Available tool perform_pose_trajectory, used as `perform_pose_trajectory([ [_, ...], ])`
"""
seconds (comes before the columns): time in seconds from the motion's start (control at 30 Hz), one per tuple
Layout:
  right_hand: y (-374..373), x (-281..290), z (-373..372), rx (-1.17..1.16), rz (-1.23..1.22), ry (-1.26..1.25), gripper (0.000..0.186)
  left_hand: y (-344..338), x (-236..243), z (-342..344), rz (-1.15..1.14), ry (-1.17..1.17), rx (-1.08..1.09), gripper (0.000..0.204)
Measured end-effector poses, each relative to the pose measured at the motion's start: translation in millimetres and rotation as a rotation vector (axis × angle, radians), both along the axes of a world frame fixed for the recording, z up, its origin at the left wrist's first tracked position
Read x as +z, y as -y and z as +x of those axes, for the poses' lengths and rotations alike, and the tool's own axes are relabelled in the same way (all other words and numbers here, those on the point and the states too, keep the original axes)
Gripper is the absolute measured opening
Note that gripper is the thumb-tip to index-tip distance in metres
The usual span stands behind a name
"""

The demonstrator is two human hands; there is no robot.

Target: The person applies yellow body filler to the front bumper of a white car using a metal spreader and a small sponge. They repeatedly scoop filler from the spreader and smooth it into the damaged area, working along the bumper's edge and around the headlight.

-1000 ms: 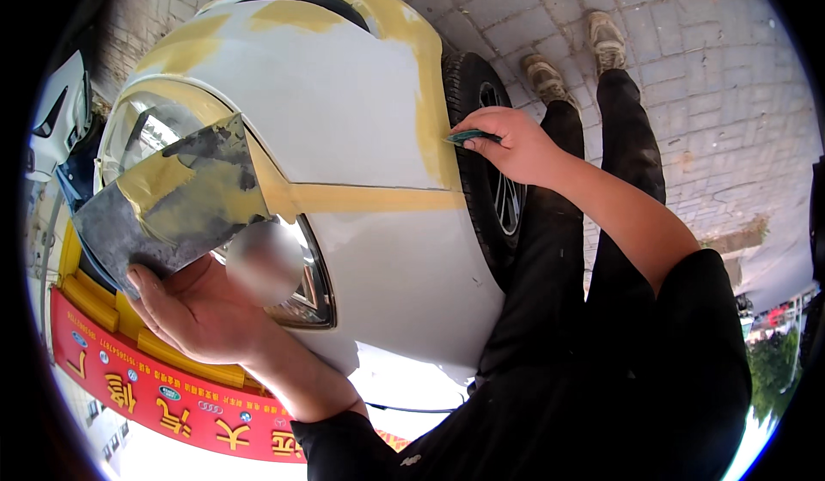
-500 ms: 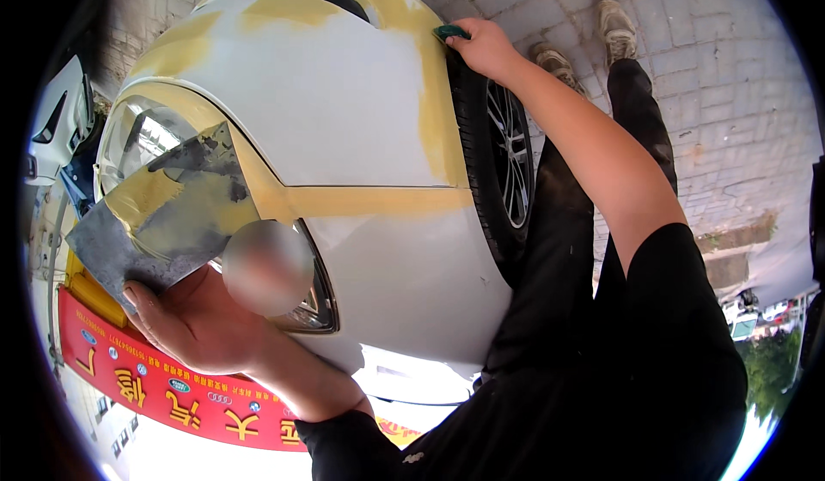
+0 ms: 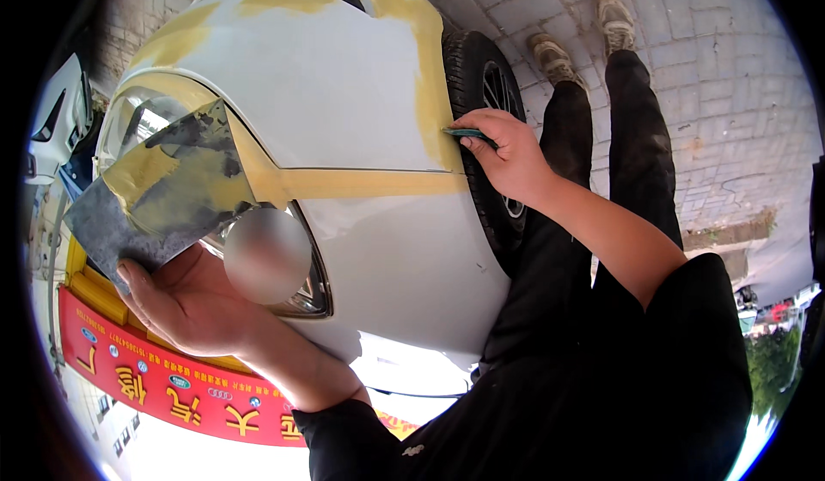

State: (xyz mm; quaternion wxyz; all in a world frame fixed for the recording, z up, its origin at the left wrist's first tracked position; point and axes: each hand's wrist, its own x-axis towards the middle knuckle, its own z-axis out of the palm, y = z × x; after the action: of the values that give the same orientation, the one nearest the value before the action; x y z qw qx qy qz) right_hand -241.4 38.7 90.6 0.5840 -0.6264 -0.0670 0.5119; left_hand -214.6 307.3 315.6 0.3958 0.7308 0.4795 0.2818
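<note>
"Whole car (image 3: 352,94) in view?"
"No, dark clothes (image 3: 550,386) hide part."
"Writing?"
"Yellow characters on the red sign (image 3: 163,395) beyond the car, partly hidden by the left arm (image 3: 296,368)."
"Grips?"
"Left hand (image 3: 193,305) clasps 1 smeared board (image 3: 168,193) before the car; right hand (image 3: 507,150) pinches 1 green scraper (image 3: 474,135) at the car's wheel arch (image 3: 436,94)."

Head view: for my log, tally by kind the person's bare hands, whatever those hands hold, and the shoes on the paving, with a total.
Hands: 2, left hand and right hand
Smeared board: 1
Green scraper: 1
Shoes: 2
Total: 6
</note>
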Motion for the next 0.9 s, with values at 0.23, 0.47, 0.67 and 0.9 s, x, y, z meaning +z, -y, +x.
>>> perform_pose_trajectory([
  [0.23, 21.6, 22.2, 11.6, 0.138, 0.085, -0.059, 0.021, -18.4, 6.4, -17.7, -0.128, 0.070, -0.097, 0.036],
  [0.47, 69.0, 16.3, 65.4, -0.411, 0.081, -0.923, 0.025, -4.0, 2.6, -4.7, -0.170, 0.139, -0.062, 0.028],
  [0.67, 113.3, 51.8, 93.3, -0.507, 0.092, -0.892, 0.023, 18.5, 5.6, 7.9, -0.259, 0.137, -0.088, 0.025],
  [0.9, 132.5, 178.3, 143.2, -0.476, 0.421, -0.714, 0.022, 206.3, 96.3, 13.7, -1.093, 0.483, -0.115, 0.032],
])
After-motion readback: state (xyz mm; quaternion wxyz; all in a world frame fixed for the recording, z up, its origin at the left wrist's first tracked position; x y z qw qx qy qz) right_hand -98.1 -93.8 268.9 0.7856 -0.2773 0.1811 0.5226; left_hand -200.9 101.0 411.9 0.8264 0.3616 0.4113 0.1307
